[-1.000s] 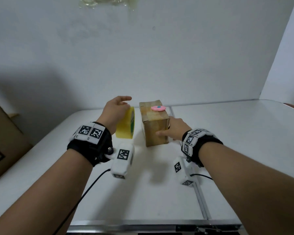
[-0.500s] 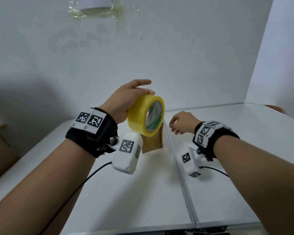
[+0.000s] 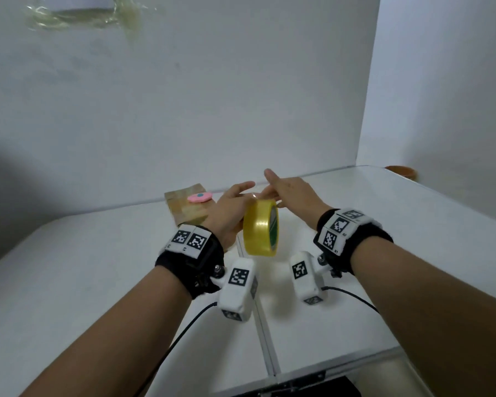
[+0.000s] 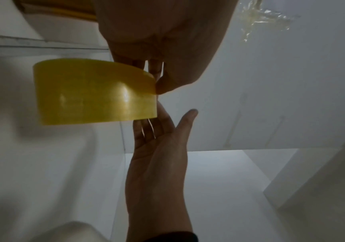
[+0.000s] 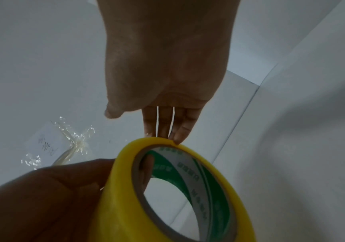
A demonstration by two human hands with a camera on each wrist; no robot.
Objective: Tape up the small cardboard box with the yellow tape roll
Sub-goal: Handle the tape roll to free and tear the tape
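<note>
My left hand [image 3: 231,209] grips the yellow tape roll [image 3: 259,229] upright above the white table [image 3: 98,282], with a finger through its green-printed core [image 5: 146,168]. My right hand [image 3: 288,190] reaches in from the right, its straight fingertips [image 5: 177,135] touching the roll's top rim. In the left wrist view the roll [image 4: 94,91] hangs under my left hand [image 4: 161,41], and the right palm [image 4: 161,147] faces it. The small cardboard box [image 3: 184,210] stands behind my left hand, partly hidden, with a pink disc [image 3: 199,197] on top.
A metal seam [image 3: 265,339] runs down the table between my arms. White walls close the back and right sides. Crumpled clear tape [image 3: 80,17] sticks to the back wall. A brown object [image 3: 401,171] sits at the far right table edge.
My right hand left the box and came over to touch the roll's top. My left hand lifted the roll from beside the box and carried it right, in front of me.
</note>
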